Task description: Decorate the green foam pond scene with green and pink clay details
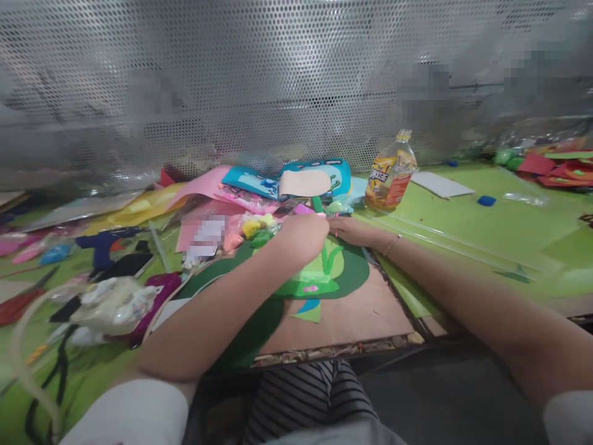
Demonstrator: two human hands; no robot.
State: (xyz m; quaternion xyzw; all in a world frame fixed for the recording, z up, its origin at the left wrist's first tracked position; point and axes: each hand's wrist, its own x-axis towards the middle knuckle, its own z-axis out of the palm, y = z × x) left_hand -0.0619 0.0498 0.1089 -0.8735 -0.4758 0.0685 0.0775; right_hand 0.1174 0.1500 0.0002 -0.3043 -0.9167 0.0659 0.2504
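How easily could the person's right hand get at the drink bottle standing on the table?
Probably yes, quite easily. The right hand lies on the green felt, and the drink bottle stands just beyond it. Only a bare strip of the green table seems to lie between them.

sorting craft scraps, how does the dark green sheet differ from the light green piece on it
The dark green sheet is larger and lies underneath; the light green piece is smaller and sits on top. The piece carries darker stem shapes; the sheet looks plain. Both lie flat on the brown board.
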